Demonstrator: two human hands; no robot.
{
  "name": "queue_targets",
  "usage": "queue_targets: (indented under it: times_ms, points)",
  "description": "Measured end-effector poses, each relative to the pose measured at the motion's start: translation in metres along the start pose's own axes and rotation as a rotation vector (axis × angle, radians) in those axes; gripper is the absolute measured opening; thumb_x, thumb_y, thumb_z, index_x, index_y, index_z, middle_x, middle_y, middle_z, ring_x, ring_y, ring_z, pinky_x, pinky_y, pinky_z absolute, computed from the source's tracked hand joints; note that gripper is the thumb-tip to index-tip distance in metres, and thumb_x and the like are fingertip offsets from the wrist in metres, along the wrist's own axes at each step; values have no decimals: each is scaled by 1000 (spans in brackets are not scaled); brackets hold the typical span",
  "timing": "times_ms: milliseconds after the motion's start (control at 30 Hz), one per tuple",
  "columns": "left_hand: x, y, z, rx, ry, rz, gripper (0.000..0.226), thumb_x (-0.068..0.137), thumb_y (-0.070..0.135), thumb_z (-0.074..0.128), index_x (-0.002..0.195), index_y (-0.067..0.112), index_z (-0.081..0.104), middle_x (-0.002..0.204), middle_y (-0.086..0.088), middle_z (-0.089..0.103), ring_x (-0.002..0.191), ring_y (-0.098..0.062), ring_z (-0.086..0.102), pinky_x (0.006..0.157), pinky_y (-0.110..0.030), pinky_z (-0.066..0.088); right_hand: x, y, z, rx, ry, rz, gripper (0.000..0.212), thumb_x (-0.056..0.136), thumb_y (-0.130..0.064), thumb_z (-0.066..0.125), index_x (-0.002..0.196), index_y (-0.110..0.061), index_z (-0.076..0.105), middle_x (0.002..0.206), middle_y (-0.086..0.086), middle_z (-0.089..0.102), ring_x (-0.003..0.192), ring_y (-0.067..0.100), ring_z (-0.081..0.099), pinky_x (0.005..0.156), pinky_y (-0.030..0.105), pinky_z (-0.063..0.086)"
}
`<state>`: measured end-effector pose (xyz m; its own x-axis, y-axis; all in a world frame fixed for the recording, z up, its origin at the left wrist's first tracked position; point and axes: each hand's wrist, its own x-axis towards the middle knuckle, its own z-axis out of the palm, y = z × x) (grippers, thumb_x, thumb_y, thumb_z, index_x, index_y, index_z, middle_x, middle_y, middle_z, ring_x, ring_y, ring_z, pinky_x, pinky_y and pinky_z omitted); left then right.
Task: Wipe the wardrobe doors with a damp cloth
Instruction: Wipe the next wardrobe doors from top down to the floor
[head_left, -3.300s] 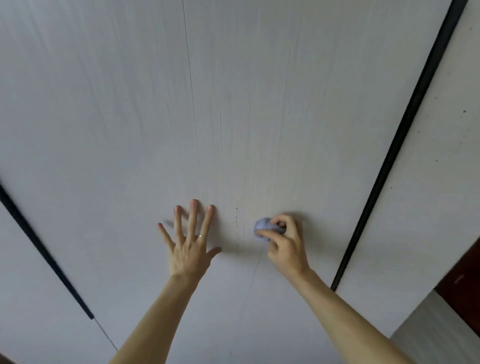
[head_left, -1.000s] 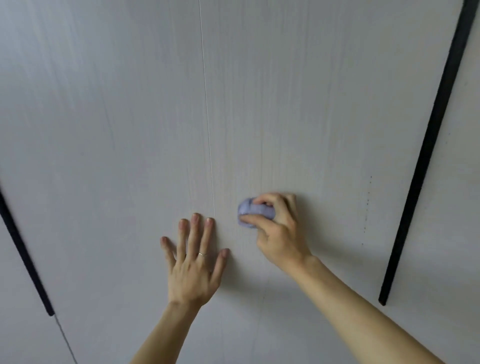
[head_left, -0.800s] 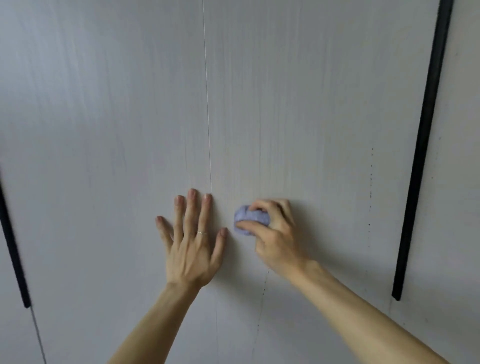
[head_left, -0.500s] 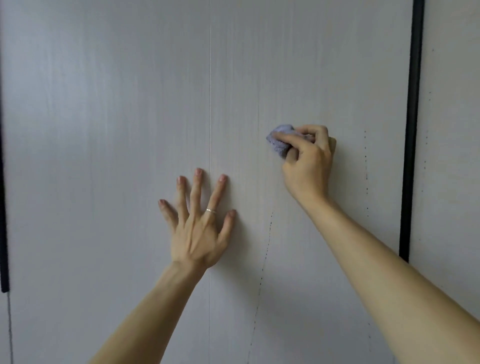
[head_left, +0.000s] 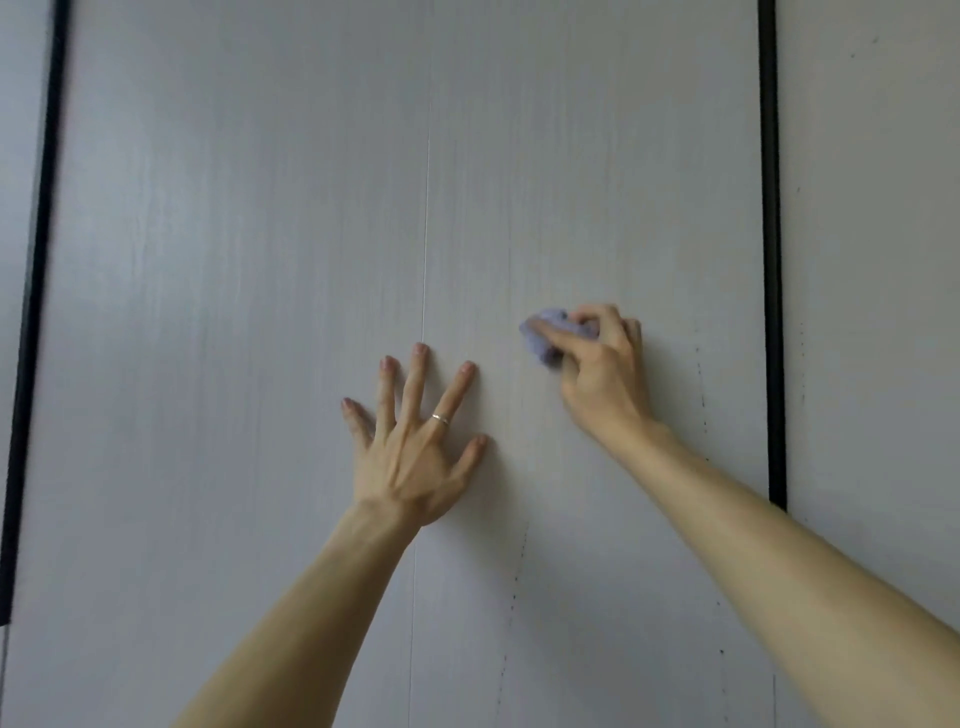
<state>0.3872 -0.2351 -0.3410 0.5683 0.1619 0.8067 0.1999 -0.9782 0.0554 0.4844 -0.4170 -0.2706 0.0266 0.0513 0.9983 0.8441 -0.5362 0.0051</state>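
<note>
Two bare forearms rise from the bottom edge of the frame. At centre the left hand (head_left: 410, 457) lies flat on the pale grey wardrobe door (head_left: 234, 260), fingers straight and spread wide, a thin ring (head_left: 440, 419) on one finger. Right of centre the right hand (head_left: 602, 374) grips a balled lilac cloth (head_left: 543, 338) - fingers and thumb curled round it - and presses it to the door. A fine vertical seam (head_left: 426, 208) runs up from the left fingertips. Black vertical strips (head_left: 769, 260) stand at the far left and right edges.
</note>
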Motion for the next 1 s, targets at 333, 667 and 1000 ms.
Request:
queue_targets:
  times_ms: [333,667,1000]
  points:
    - [0,17,2,27,-1,-54,79,96,66,32,154,45,-18,160,-4,-36,147,-38,-32,114,-74,2,-52,10,9,36,10,-11,34,99,-26,45,119,-38,71,112,1,49,100,25,43,90,22,36]
    - [24,78,-8,-4,-34,58,76,95,70,29,152,53,-18,158,5,-40,147,-36,-33,111,-78,3,-57,46,-31,-17,-141,-111,40,95,-45,41,114,-34,74,115,-10,59,101,16,43,82,32,53]
    - [31,90,13,37,13,-3,87,82,87,17,147,52,-28,155,-1,-45,143,-40,-38,106,-83,4,80,87,-72,-68,52,116,27,82,1,71,95,-20,81,108,-3,69,105,26,54,82,19,44]
